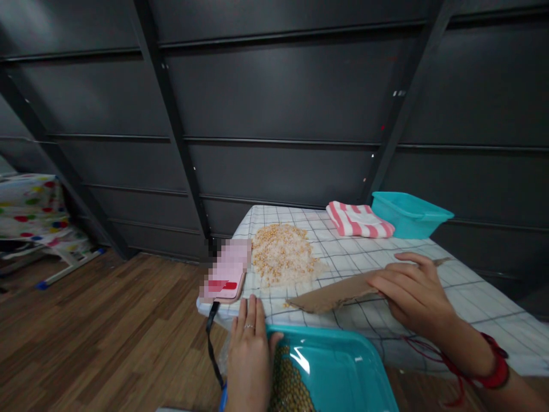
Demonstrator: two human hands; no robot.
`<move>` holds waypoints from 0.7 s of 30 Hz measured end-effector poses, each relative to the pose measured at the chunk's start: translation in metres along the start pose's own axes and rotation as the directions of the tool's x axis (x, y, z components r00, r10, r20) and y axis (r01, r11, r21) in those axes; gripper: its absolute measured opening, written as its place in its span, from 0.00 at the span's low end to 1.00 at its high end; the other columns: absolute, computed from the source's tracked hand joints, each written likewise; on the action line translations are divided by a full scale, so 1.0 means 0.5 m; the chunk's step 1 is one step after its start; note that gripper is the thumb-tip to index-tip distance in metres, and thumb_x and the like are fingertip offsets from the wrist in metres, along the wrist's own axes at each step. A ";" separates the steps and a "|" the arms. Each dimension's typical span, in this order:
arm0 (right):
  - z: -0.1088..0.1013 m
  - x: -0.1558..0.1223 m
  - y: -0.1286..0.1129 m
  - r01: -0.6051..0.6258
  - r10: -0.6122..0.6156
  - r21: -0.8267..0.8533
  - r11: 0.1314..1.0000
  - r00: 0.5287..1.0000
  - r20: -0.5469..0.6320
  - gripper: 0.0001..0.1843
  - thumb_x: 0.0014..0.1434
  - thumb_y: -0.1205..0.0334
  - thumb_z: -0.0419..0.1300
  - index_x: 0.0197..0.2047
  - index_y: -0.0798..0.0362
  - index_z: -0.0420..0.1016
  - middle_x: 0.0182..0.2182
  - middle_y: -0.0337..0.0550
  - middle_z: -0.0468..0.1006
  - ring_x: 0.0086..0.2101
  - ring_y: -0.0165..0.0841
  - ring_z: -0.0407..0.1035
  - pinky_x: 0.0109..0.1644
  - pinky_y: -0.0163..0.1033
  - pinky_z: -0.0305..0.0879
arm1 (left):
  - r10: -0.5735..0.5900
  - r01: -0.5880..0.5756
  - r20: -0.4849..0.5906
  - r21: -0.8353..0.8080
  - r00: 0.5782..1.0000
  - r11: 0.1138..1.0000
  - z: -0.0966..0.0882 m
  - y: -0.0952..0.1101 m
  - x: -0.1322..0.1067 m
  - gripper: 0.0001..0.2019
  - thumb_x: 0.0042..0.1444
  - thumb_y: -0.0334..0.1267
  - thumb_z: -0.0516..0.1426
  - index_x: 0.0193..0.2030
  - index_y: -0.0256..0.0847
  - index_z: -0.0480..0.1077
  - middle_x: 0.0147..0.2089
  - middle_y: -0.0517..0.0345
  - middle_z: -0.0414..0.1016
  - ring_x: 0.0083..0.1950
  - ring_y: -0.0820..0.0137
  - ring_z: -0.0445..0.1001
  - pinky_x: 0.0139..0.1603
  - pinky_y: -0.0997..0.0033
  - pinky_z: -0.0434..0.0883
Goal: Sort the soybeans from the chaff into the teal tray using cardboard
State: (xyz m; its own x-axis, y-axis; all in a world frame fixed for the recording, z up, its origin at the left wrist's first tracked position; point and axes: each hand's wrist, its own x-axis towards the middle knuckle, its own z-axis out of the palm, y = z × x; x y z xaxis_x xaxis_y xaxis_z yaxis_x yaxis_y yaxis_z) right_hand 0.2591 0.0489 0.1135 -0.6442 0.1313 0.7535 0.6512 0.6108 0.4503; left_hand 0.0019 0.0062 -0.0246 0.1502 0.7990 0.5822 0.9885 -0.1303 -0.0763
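My right hand [418, 292] is closed on a bent strip of brown cardboard [337, 293], held low over the checked cloth. The strip's left end is by a few yellow grains at the table's front edge. Beyond it lies a flat heap of rice mixed with yellow soybeans [283, 254]. My left hand [251, 349] reaches over the near left corner of a teal tray [338, 366], fingers straight and together against the table edge, thumb at the tray's rim. In the tray, green-brown beans [291, 383] gather on the left side, partly hidden by this hand.
A pink phone [227, 269] with a black strap lies at the table's left edge. At the back right are a folded pink-and-white striped towel [358, 220] and a teal bin [409, 214]. A dark panelled wall [278, 97] stands behind the checked tablecloth [463, 312].
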 end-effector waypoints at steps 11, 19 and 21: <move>-0.020 -0.022 -0.008 -0.026 0.025 0.048 0.999 0.999 0.025 0.10 0.57 0.74 0.48 0.34 0.51 0.65 0.25 0.36 0.74 0.28 0.30 0.64 0.44 0.44 0.58 | -0.012 0.012 -0.016 -0.032 1.000 0.999 -0.007 0.001 0.003 0.25 0.53 0.37 0.54 0.57 0.30 0.58 0.55 0.39 0.68 0.55 0.54 0.66 0.48 0.54 0.71; -0.032 -0.021 -0.001 -0.033 0.033 -0.002 0.999 0.999 0.007 0.12 0.55 0.77 0.48 0.35 0.50 0.65 0.24 0.36 0.73 0.27 0.30 0.64 0.43 0.45 0.58 | -0.013 0.012 -0.020 -0.042 1.000 0.999 -0.007 0.004 0.003 0.25 0.53 0.37 0.53 0.58 0.30 0.58 0.55 0.38 0.68 0.55 0.53 0.66 0.48 0.54 0.71; -0.032 -0.023 0.004 -0.031 0.031 -0.033 0.999 1.000 0.002 0.11 0.56 0.76 0.48 0.35 0.50 0.65 0.24 0.36 0.73 0.27 0.30 0.64 0.42 0.45 0.57 | -0.008 0.007 -0.020 -0.039 1.000 0.999 -0.006 0.003 0.002 0.25 0.54 0.37 0.53 0.58 0.30 0.57 0.55 0.39 0.68 0.56 0.54 0.65 0.48 0.54 0.71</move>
State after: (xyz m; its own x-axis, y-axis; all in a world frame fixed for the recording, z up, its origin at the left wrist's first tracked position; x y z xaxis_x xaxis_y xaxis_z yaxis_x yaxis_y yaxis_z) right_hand 0.2745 0.0359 0.1134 -0.6248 0.1518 0.7659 0.6835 0.5805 0.4425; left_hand 0.0035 0.0051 -0.0217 0.1423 0.7880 0.5990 0.9882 -0.1473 -0.0410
